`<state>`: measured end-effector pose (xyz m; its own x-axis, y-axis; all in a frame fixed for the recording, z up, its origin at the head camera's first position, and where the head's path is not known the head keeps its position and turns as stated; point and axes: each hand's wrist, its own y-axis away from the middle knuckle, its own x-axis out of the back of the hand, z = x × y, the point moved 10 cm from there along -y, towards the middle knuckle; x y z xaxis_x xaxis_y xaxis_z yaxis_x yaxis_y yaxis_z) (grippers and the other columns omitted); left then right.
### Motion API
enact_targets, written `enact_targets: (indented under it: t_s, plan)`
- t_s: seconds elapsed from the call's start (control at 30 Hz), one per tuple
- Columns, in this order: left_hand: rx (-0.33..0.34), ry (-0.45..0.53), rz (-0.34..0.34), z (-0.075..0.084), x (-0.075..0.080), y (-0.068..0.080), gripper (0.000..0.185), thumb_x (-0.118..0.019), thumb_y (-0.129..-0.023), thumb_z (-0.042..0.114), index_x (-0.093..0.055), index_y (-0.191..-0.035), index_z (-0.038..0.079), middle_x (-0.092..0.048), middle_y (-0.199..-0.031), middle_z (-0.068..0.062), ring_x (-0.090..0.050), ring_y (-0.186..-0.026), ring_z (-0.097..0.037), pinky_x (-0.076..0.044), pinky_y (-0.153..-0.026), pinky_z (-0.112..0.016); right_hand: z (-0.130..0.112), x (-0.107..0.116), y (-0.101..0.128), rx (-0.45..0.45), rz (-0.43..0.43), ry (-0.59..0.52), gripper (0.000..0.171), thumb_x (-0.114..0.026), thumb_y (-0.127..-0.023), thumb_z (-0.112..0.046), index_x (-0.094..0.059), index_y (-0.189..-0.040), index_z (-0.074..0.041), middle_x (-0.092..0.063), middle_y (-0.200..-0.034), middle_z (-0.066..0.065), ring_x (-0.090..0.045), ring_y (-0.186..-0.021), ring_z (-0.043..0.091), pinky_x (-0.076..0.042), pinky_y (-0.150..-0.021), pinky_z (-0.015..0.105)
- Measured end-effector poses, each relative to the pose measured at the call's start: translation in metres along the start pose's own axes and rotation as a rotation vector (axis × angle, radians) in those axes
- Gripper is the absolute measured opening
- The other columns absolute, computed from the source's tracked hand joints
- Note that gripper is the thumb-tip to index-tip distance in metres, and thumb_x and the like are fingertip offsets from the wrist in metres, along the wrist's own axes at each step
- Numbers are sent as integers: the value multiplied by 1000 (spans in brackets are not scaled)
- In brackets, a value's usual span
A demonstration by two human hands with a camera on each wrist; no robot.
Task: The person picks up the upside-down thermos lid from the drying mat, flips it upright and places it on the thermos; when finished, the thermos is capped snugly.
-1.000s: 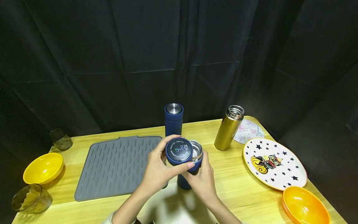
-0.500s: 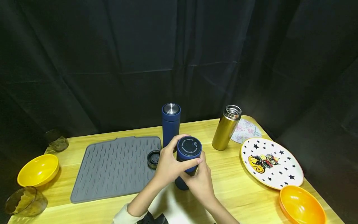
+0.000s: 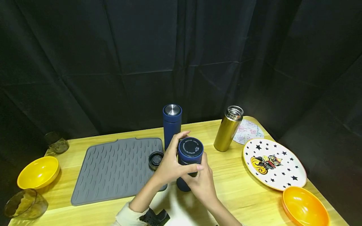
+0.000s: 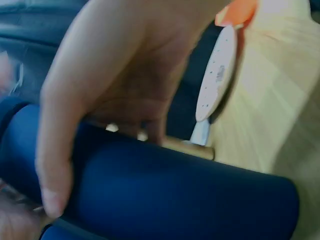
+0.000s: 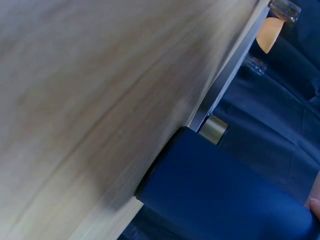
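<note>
Since the frame a second ago, the dark blue cap (image 3: pixel 190 150) has come off the tilt beside the steel mouth and now sits squarely on top of the blue flask (image 3: pixel 185 175); its lit display no longer shows. Compared with half a second ago, the hands have barely shifted.

Left hand (image 3: pixel 169 164): fingers curled round the cap and upper body of the flask, thumb across the near side; the left wrist view confirms a wrapped grip on the blue body (image 4: pixel 175 195). Right hand (image 3: pixel 203 183): closed round the flask's lower body from the near right side. The right wrist view shows only the blue body (image 5: pixel 220 192) and a fingertip at the picture's edge.

The flask stands upright on the wooden table (image 3: pixel 237 188), near the front centre, just right of the grey ribbed mat (image 3: pixel 113 166).

Surroundings: a small black inner lid (image 3: pixel 156 159) lies on the mat's right edge, just left of the left hand. A second blue flask (image 3: pixel 172 124) with a steel top stands behind the held one. A gold flask (image 3: pixel 228 129), uncapped, stands further right, with a floral plate (image 3: pixel 251 130) behind it. A star-patterned plate (image 3: pixel 274 164) and an orange bowl (image 3: pixel 305 208) lie at right. A yellow bowl (image 3: pixel 38 172) and two glass cups (image 3: pixel 24 204) (image 3: pixel 57 142) sit at left.
</note>
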<state>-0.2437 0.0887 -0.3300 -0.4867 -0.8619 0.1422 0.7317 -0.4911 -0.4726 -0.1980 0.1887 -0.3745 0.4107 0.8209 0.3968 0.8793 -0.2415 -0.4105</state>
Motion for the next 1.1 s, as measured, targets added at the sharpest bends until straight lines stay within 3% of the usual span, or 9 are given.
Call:
enact_targets:
  t_s: [0.1, 0.2, 0.37, 0.5, 0.67, 0.83, 1.0, 1.1]
  plan:
    - [-26, 31, 46, 1, 1, 0, 75, -78, -77, 12, -40, -141, 7, -53, -135, -15, -55, -119, -21, -45, -102, -30, 1, -1, 0, -3, -1, 11, 70, -87, -69, -10, -49, -128, -10, -69, -112, 8, -66, -106, 23, -51, -90, 47]
    - [-46, 86, 18, 4, -3, 0, 77, -72, -76, 8, -36, -144, 5, -49, -140, -17, -51, -125, -26, -40, -108, -31, 2, -1, 0, -12, -4, 6, 71, -87, -69, -10, -49, -128, -10, -69, -111, 8, -66, -104, 23, -51, -88, 46]
    - [4, 11, 66, -1, 0, 0, 81, -79, -74, 14, -37, -143, 7, -48, -140, -12, -52, -122, -18, -43, -105, -28, 1, -1, 0, 14, -5, 7, 70, -87, -70, -9, -49, -128, -9, -70, -113, 9, -66, -106, 25, -52, -89, 48]
    - [-30, 116, 25, 0, -3, 0, 80, -68, -75, 11, -33, -146, 4, -49, -138, -20, -51, -123, -25, -40, -108, -37, 2, -1, 1, -10, -10, -13, 69, -86, -70, -10, -49, -129, -11, -69, -112, 7, -66, -104, 22, -51, -88, 46]
    - [-2, 39, 83, -4, 2, 3, 85, -76, -76, 21, -33, -149, 10, -51, -134, -14, -49, -122, -20, -39, -105, -43, 1, 0, 1, -16, -6, -8, 70, -87, -70, -10, -49, -129, -11, -69, -113, 8, -65, -107, 24, -50, -90, 48]
    - [-29, 135, 57, -3, -1, 4, 82, -65, -75, 14, -30, -149, 6, -44, -145, -21, -43, -133, -34, -29, -112, -52, 3, 0, 0, -34, -7, -16, 69, -87, -71, -14, -49, -128, -12, -69, -111, 7, -65, -104, 23, -50, -90, 47]
    - [29, 49, 104, -5, 3, 5, 77, -79, -75, 19, -41, -141, 10, -53, -135, -13, -52, -122, -17, -40, -107, -39, 1, -1, 0, -21, -12, 2, 69, -86, -70, -10, -48, -128, -10, -68, -113, 9, -65, -107, 26, -50, -90, 48]
    - [-4, 151, 60, -3, 1, 4, 69, -68, -77, 11, -42, -140, 3, -56, -133, -21, -55, -120, -15, -41, -106, -33, 3, -2, 0, -49, -17, -8, 69, -85, -71, -13, -48, -129, -12, -68, -113, 8, -64, -105, 24, -50, -90, 47]
